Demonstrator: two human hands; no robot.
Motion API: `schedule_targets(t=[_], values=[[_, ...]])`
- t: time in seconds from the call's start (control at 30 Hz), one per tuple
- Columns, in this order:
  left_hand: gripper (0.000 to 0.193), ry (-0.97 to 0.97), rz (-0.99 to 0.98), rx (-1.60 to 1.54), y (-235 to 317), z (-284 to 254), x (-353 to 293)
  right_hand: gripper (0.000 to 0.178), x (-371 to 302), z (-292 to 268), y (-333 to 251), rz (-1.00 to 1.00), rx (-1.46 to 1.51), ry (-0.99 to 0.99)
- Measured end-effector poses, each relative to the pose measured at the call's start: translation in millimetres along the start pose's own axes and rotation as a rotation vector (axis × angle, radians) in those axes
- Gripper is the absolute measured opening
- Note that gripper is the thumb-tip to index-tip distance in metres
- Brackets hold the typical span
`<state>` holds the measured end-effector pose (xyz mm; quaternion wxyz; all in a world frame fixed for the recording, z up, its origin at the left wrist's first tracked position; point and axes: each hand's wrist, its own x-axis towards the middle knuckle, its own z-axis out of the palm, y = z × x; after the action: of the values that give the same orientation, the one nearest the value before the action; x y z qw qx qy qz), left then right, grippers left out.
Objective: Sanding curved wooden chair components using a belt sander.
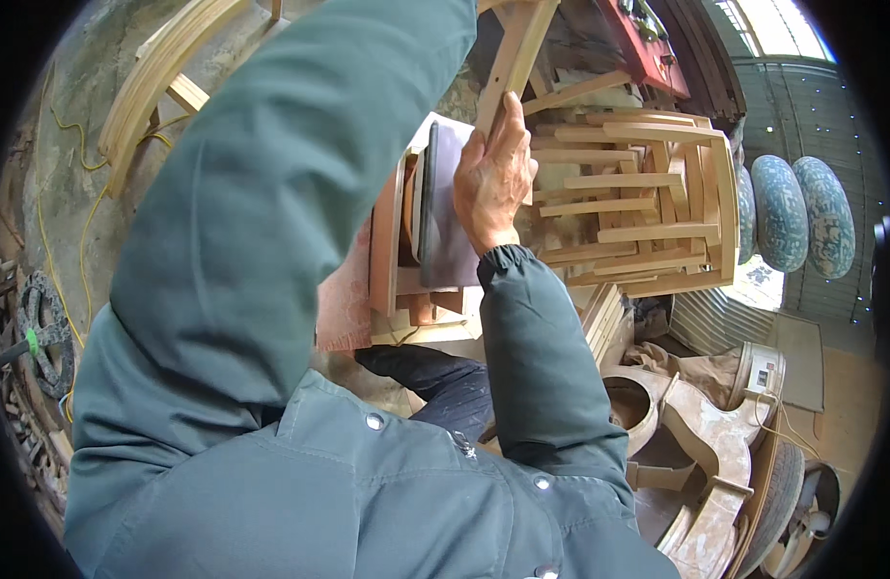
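Note:
My right hand grips the near end of a pale, squared wooden piece, fingers along one side of it. The piece slants up and away, past the top edge of the view. My left arm reaches forward across the left side in a green sleeve; its hand lies beyond the top edge. Just left of and below my right hand stands a machine with a flat grey-purple surface that looks like a sanding belt, in a wooden housing. A pink patterned cloth hangs beside it.
Slatted wooden frames are stacked at the right, before blue patterned round cushion-like things. Curved wooden parts stand far left, near a yellow cord on the floor. A whitish machine sits near right, a handwheel at left.

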<state>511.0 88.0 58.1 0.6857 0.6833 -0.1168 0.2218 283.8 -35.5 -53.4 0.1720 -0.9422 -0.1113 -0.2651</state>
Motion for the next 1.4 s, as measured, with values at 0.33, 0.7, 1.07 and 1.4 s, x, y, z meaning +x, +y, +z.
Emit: schedule_targets(t=[0.33,0.7,1.07,1.4], values=[[0.074,-0.421,0.277,-0.020,147.9,1.0,-132.8,0.093,44.0,-233.3,3.2,0.063,0.596,0.201],[0.052,-0.363,0.347,-0.061,188.4,28.7,-251.6,0.029,47.9,-323.1,-51.1,-0.069,1.282,0.192],[0.034,-0.501,0.236,-0.124,124.4,33.9,-257.7,0.046,72.2,-311.5,-78.2,-0.102,1.286,0.287],[0.038,-0.391,0.228,-0.058,97.2,32.0,-234.4,0.043,98.1,-285.4,-77.9,-0.053,1.244,0.391]])
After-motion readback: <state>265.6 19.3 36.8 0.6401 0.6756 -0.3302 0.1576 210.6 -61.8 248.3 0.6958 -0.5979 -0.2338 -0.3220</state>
